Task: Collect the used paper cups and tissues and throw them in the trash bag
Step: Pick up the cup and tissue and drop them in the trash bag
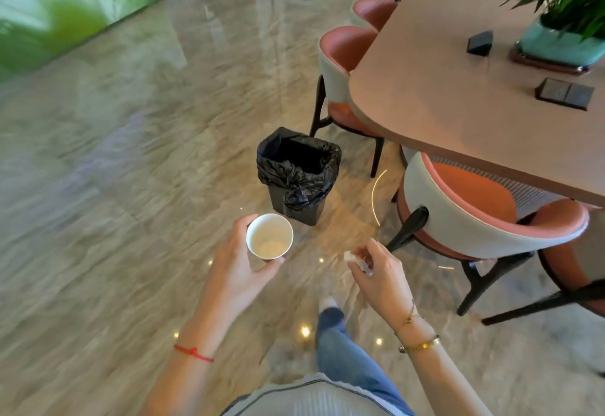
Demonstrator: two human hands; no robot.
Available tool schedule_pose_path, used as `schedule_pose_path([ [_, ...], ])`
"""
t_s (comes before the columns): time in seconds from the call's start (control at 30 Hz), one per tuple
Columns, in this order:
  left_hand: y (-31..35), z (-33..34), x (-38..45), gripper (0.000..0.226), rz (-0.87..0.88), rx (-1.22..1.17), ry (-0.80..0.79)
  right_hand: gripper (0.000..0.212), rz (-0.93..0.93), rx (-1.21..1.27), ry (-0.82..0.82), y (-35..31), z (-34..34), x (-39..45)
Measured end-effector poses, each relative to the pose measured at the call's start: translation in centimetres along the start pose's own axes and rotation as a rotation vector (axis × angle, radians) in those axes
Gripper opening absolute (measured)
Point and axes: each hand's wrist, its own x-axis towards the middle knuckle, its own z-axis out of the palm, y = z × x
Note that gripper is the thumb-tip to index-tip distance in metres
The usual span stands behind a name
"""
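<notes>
At my ten o'clock, my left hand [240, 263] wraps its fingers around a paper cup [269, 236], upright and apparently empty. At my two o'clock, my right hand [379, 273] pinches a crumpled tissue [355, 260] between closed fingertips. Dead ahead at twelve o'clock stands the bin with its black trash bag [298, 171], mouth open. I judge this the carrying step; next I bring both hands over the opening and let go.

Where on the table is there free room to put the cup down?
The near part of the table, between its rounded edge and the dark flat pad, is bare. The far right is crowded: a small black box and the potted plant. The cup is in the left hand.
</notes>
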Motion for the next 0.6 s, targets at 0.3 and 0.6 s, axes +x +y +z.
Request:
schedule_pose_path([
  [0.3,-2.1,4.8,20.0,0.071,0.002,-0.009,0.013,0.010,-0.029,0.036,-0.005,2.5,1.2,21.6],
  [0.6,-5.5,8.7,40.1,0.072,-0.046,0.042,0.021,0.008,0.028,0.038,-0.116,3.3,4.2,42.3],
])
